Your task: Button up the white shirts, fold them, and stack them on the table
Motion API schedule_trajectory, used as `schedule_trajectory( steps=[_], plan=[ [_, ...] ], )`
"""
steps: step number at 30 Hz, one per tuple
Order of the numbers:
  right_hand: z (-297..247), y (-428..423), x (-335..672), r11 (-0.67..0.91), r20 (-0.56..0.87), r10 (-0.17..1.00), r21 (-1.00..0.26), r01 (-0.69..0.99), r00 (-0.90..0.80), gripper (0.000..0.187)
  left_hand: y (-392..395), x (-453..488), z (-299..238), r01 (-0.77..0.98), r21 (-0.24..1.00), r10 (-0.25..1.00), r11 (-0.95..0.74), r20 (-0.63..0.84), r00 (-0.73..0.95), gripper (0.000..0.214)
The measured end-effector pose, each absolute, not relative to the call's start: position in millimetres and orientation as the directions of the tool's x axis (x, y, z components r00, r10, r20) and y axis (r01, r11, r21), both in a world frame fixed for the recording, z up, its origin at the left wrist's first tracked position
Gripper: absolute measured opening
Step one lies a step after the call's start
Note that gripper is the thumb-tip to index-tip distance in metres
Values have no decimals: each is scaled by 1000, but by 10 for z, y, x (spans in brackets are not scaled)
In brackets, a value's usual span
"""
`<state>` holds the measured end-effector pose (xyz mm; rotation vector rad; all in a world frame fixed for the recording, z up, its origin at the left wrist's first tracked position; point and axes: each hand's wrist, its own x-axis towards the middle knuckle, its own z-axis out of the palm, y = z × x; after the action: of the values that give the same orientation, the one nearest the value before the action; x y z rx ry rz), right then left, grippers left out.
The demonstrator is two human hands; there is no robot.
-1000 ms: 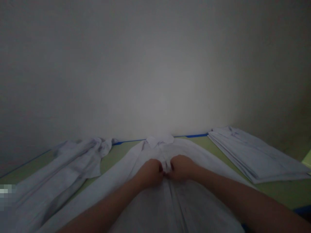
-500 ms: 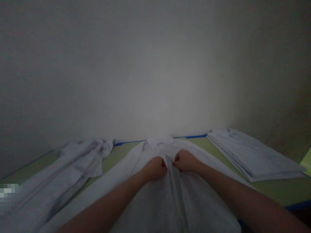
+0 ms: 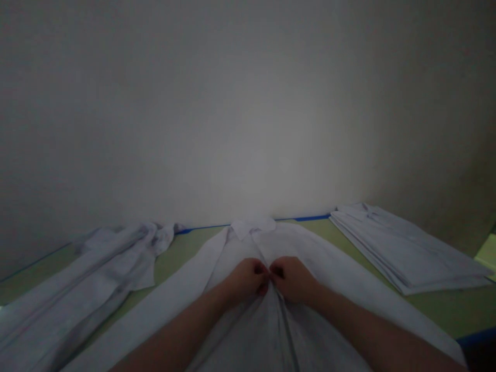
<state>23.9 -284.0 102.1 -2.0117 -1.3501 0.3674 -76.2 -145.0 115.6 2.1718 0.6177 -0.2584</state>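
A white collared shirt (image 3: 306,245) lies spread out in front of me, its collar (image 3: 253,226) toward the wall. My left hand (image 3: 250,279) pinches the left edge of the front opening at chest height. Close against it, my right hand (image 3: 292,276) pinches the right edge, so the fingertips of both hands meet at the centre line. Below the hands the two front edges run down side by side with a narrow dark gap between them. Any button between the fingertips is too small to make out.
To the left, a loosely laid white garment (image 3: 96,279) stretches across the table. On the right sits a stack of folded white shirts (image 3: 403,248). The green tabletop (image 3: 186,248) has a blue edge and meets a plain grey wall (image 3: 248,113).
My hands have come together and slid slightly down the front opening. The gap between the shirt's front edges has narrowed. The view has shifted a little.
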Motion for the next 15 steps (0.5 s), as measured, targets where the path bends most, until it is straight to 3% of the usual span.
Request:
schedule_trajectory(
  steps=[10,15],
  plan=[
    [1024,-2871,247,-135,211,915,-642,754,343,21,-1386,-750,1058,476,728,325,-494,-353,877,24],
    [1003,-2856,297,-127,174,917,-725,677,358,26,-1390,-740,1069,461,746,327,-480,-335,884,20]
  ],
)
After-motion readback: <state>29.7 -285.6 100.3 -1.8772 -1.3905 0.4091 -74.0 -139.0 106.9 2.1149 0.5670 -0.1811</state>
